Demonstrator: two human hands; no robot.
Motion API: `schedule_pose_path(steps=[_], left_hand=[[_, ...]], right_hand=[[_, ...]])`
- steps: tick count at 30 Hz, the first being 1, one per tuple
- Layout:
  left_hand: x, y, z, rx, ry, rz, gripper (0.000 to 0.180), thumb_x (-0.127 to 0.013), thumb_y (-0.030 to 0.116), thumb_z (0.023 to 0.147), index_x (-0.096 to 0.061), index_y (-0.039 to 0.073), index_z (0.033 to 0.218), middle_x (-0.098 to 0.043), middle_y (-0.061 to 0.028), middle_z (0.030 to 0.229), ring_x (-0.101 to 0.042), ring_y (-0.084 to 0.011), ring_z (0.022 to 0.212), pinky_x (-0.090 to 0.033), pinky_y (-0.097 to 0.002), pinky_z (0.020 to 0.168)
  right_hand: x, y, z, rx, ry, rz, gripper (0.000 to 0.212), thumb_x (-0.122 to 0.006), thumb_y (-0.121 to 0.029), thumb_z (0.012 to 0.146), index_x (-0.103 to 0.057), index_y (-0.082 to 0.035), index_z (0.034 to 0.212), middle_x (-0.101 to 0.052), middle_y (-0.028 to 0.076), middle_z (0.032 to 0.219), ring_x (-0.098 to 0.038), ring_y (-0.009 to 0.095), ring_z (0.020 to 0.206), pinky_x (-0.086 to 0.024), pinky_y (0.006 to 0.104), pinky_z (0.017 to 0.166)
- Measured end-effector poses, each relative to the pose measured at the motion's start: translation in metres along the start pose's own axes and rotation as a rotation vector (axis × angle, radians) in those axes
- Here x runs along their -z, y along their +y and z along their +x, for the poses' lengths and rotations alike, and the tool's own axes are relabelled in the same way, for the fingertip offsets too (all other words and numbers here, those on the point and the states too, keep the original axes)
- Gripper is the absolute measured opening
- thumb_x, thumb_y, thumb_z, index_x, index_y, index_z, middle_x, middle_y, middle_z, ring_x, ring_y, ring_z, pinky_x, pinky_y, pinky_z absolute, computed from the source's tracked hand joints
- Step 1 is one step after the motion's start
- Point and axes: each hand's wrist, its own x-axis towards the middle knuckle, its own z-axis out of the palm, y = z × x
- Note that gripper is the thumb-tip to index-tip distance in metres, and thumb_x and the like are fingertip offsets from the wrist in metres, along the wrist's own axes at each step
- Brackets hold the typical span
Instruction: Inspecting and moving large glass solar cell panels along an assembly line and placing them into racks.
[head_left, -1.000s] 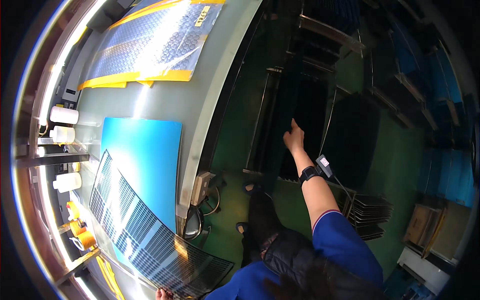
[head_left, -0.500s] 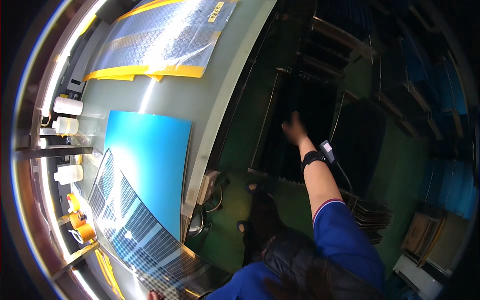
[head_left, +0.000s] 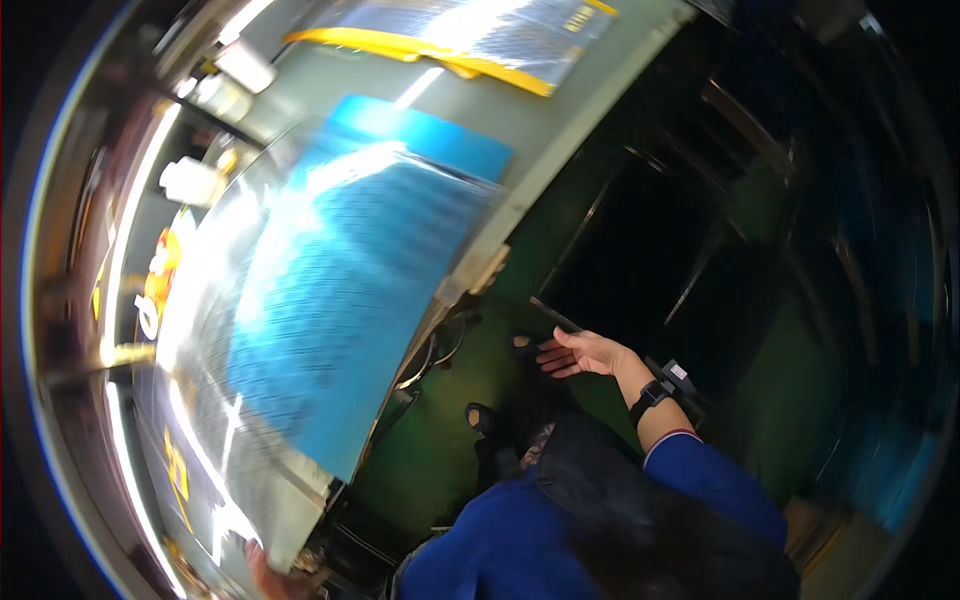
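Observation:
A large clear film sheet (head_left: 350, 270) with a fine dark grid pattern lies or hovers over a bright blue panel (head_left: 450, 132) on the workbench; whether they touch I cannot tell. My left hand (head_left: 275, 577), low at the left and blurred, is closed on the film's near corner. Over the floor to the right of the bench is my right hand (head_left: 585, 353), empty, fingers stretched and apart, with a black strap and small device on the wrist.
Bubble-wrap sheets with yellow edging (head_left: 500, 45) lie at the bench's far end. White bottles (head_left: 192, 182) and orange tape rolls (head_left: 160, 265) line its left side by bright light tubes. Dark racks (head_left: 640, 240) stand to the right on green floor.
The film sheet has swung from a curled position on the left to cover most of the blue panel. My right hand has come back nearer my body. The view has turned.

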Motion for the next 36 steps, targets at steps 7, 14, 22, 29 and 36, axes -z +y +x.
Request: schedule_pose_path(steps=[7, 14, 22, 29, 36], left_hand=[[-0.072, 0.078, -0.048, -0.478, -0.275, -0.486, 0.025, -0.053, -0.002, 0.080, -0.070, 0.002, 0.098, -0.068, -0.0161, 0.105, -0.066, -0.0323, 0.103, -0.052, -0.0438, 0.092], [-0.096, 0.060, -0.115, 0.072, -0.344, -0.661, 0.055, -0.081, 0.028, 0.071, -0.061, 0.004, 0.117, -0.057, -0.0155, 0.123, -0.055, -0.0332, 0.114, -0.044, -0.0432, 0.096], [-0.111, 0.027, -0.110, 1.359, -1.052, -1.538, 0.026, -0.067, 0.007, 0.088, -0.059, -0.001, 0.112, -0.069, -0.0112, 0.100, -0.069, -0.0171, 0.084, -0.057, -0.0289, 0.069], [-0.150, 0.068, -0.037, 0.997, -0.495, -1.352, 0.043, -0.064, -0.002, 0.087, -0.056, 0.001, 0.129, -0.067, -0.0137, 0.111, -0.068, -0.0170, 0.085, -0.055, -0.0274, 0.076], [-0.169, 0.057, -0.047, 0.430, -0.566, -0.979, 0.048, -0.067, 0.001, 0.081, -0.061, 0.010, 0.127, -0.050, -0.0116, 0.140, -0.034, -0.0315, 0.138, -0.027, -0.0424, 0.113]], right_hand=[[-0.085, -0.082, -0.035, 0.294, -0.755, 0.385, 0.123, -0.034, -0.089, 0.072, -0.006, 0.001, 0.150, -0.013, 0.040, 0.148, -0.018, 0.059, 0.135, -0.014, 0.0708, 0.107], [-0.096, -0.149, -0.085, -0.066, 0.199, -0.445, 0.040, -0.071, -0.004, 0.082, -0.053, -0.004, 0.117, -0.062, 0.018, 0.114, -0.065, 0.036, 0.099, -0.054, 0.0525, 0.084], [-0.129, -0.263, -0.036, 0.142, 0.346, -0.875, 0.023, -0.071, -0.007, 0.083, -0.058, -0.006, 0.102, -0.064, 0.005, 0.087, -0.065, 0.020, 0.075, -0.056, 0.0363, 0.069], [-0.121, -0.389, 0.094, 0.410, 0.389, -1.293, 0.027, -0.068, -0.017, 0.090, -0.059, -0.010, 0.115, -0.059, -0.005, 0.082, -0.055, 0.005, 0.068, -0.046, 0.0198, 0.061], [-0.068, -0.415, 0.132, 0.622, 0.487, -1.424, 0.041, -0.071, -0.019, 0.088, -0.060, -0.007, 0.125, -0.063, -0.004, 0.098, -0.055, 0.004, 0.085, -0.044, 0.0201, 0.077]])
